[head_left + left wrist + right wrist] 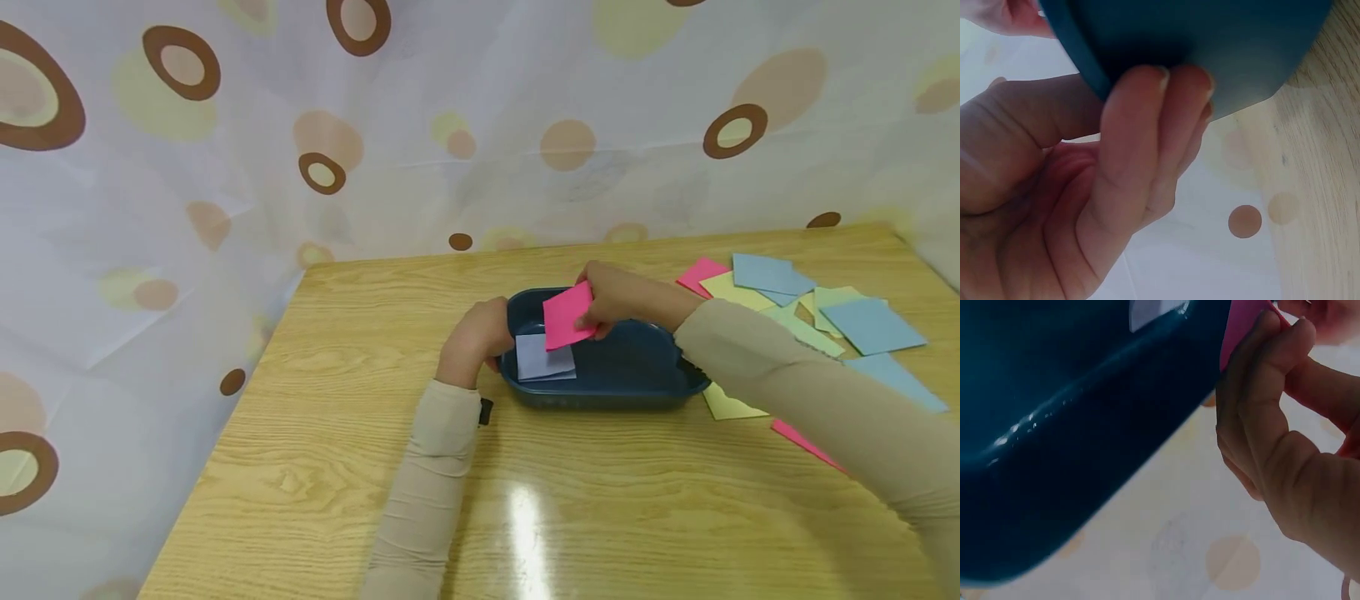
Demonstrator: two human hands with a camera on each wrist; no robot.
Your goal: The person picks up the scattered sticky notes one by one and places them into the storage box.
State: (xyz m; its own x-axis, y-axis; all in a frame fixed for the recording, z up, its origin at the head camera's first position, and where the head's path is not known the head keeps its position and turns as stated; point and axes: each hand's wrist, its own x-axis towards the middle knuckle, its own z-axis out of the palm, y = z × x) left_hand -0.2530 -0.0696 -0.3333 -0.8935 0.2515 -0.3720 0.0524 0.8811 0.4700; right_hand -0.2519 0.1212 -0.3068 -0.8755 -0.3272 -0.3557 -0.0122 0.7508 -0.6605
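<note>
Right-hand grip [613, 298] pinches a pink paper note [566, 318] by its right edge, and that narrow hold looks like the weak point: if thumb and fingers part while the note is tilted, it could drop askew. The note hangs over the left part of a dark blue plastic tub [626, 367], its lower edge overlapping, in the head view, the pale blue notes [542, 362] on the tub's floor; whether it touches them cannot be told. Should it brush them, those notes, lying slightly out of line with each other, might slide apart. Left-hand grip [477, 337] clasps the tub's left end, fingertips [1138, 94] against the outer wall and thumb on the rim side, so an uneven pull there could tip or turn the tub. No hand holds the right end, where the right sleeve [757, 350] passes close by; a low forearm could catch the rim and nudge it. Just beside that end, a yellow note [731, 405] lies on the wooden surface [337, 400], and a shift of the tub might drag or cover it. Farther right, the overlapping coloured notes [873, 325] could be scattered by a sweep of the same sleeve, which partly hides another pink note [806, 443] below it.
</note>
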